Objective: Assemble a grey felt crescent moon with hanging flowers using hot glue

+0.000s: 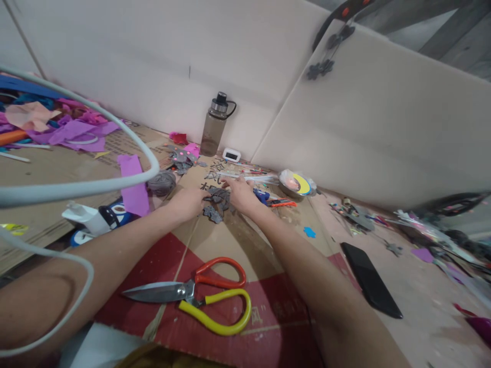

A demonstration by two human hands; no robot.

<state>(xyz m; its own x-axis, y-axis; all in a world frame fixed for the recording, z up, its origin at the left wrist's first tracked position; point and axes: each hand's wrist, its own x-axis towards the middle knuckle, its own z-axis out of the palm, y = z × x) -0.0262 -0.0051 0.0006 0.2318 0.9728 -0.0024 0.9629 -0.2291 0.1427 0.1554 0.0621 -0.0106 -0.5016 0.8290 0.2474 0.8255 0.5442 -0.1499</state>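
Both my arms reach forward over a sheet of cardboard (230, 245). My left hand (187, 201) and my right hand (240, 193) rest on either side of a small pile of grey cut-out shapes (217, 202). The fingers of both hands curl down onto the pile; whether they grip a piece is hidden. A pair of scissors (199, 296) with one red and one yellow handle lies shut on the cardboard, close to me, between my forearms.
A grey water bottle (215, 128) and a small white clock (231, 155) stand by the white wall. A black phone (370, 278) lies at right. Purple and pink paper scraps (72, 130) sit at left, a purple strip (134, 186), grey yarn (161, 183), a tape roll (299, 184).
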